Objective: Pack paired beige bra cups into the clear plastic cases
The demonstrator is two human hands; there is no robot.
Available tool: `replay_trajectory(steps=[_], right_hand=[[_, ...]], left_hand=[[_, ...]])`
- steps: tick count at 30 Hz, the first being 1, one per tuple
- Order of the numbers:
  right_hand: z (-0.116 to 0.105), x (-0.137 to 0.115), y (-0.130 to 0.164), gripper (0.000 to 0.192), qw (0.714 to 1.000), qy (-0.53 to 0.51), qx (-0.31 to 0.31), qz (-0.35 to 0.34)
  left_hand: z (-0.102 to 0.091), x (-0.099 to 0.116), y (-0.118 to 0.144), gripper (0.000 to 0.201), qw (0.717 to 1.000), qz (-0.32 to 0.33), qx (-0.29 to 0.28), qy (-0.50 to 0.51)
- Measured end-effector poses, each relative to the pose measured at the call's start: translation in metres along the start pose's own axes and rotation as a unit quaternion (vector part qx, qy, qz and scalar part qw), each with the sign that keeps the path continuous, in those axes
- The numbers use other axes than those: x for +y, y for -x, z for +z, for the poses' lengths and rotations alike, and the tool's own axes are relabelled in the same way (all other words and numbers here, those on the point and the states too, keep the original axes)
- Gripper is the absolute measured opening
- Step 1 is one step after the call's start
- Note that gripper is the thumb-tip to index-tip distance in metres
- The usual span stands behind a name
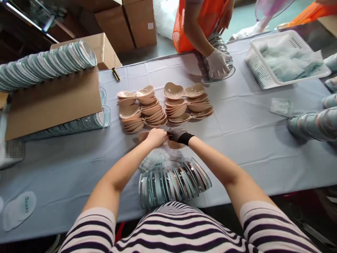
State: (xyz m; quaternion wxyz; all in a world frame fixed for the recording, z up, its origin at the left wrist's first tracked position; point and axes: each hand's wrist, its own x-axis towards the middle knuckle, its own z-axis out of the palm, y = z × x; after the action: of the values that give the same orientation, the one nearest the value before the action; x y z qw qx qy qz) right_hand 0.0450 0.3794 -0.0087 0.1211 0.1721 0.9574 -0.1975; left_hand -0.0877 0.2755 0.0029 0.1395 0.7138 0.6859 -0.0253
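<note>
My left hand (156,137) is bare and my right hand (178,135) wears a dark knit glove. Both are closed on a beige bra cup pair (173,144) lying flat on the pale blue tablecloth (237,119), just in front of two piles of the same beige cups (142,109) (187,102). Below my hands lie small printed sachets (155,162), and a fanned row of clear packaged cases (173,182) leans against my striped shirt at the table's near edge.
A person in orange across the table presses a white-gloved hand (217,64) on a stack of clear cases. A white basket (285,59) sits far right. A cardboard box (52,102) with rows of cases stands left. More cases (313,124) lie right; an insert (19,209) lies near left.
</note>
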Motion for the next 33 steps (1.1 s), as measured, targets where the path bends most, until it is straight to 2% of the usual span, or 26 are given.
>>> replay_trajectory(steps=[3, 5, 7, 9, 11, 14, 16, 20, 23, 26, 28, 30, 33], right_hand=[[-0.023, -0.020, 0.025, 0.024, 0.994, -0.032, 0.016, -0.100], [-0.035, -0.038, 0.046, 0.021, 0.986, -0.041, 0.019, -0.157], [-0.038, -0.057, 0.067, 0.019, 0.979, -0.061, 0.017, -0.192], [-0.035, -0.077, 0.086, 0.016, 0.974, -0.091, 0.006, -0.208], [-0.026, -0.096, 0.099, 0.015, 0.972, -0.114, -0.015, -0.205], [-0.009, -0.122, 0.114, 0.016, 0.974, -0.128, -0.028, -0.184], [0.002, -0.136, 0.123, 0.016, 0.977, -0.128, -0.007, -0.167], [0.021, -0.156, 0.139, 0.018, 0.974, -0.169, 0.075, -0.133], [0.033, -0.164, 0.150, 0.021, 0.955, -0.249, 0.106, -0.119], [0.043, -0.169, 0.157, 0.026, 0.940, -0.311, 0.089, -0.113], [0.050, -0.170, 0.160, 0.027, 0.933, -0.332, 0.092, -0.103], [0.056, -0.172, 0.163, 0.024, 0.932, -0.330, 0.123, -0.086], [0.063, -0.177, 0.168, 0.019, 0.941, -0.295, 0.157, -0.056]], left_hand=[[-0.039, -0.003, 0.048, 0.027, 0.985, -0.005, -0.035, 0.168], [-0.054, -0.001, 0.082, 0.024, 0.951, 0.014, -0.076, 0.300], [-0.056, 0.006, 0.114, 0.024, 0.913, 0.027, -0.103, 0.395], [-0.048, 0.016, 0.140, 0.025, 0.888, 0.022, -0.111, 0.446], [-0.038, 0.027, 0.160, 0.026, 0.883, 0.014, -0.113, 0.455], [-0.027, 0.038, 0.183, 0.023, 0.909, 0.013, -0.095, 0.406], [-0.025, 0.042, 0.196, 0.022, 0.921, 0.022, -0.079, 0.382], [-0.025, 0.043, 0.218, 0.024, 0.915, 0.032, -0.067, 0.396], [-0.023, 0.042, 0.227, 0.024, 0.908, 0.061, -0.071, 0.408], [-0.019, 0.044, 0.230, 0.022, 0.912, 0.106, -0.084, 0.388], [-0.014, 0.047, 0.231, 0.023, 0.911, 0.110, -0.084, 0.389], [-0.010, 0.052, 0.231, 0.025, 0.910, 0.097, -0.066, 0.398], [-0.003, 0.058, 0.229, 0.027, 0.933, 0.099, -0.002, 0.345]])
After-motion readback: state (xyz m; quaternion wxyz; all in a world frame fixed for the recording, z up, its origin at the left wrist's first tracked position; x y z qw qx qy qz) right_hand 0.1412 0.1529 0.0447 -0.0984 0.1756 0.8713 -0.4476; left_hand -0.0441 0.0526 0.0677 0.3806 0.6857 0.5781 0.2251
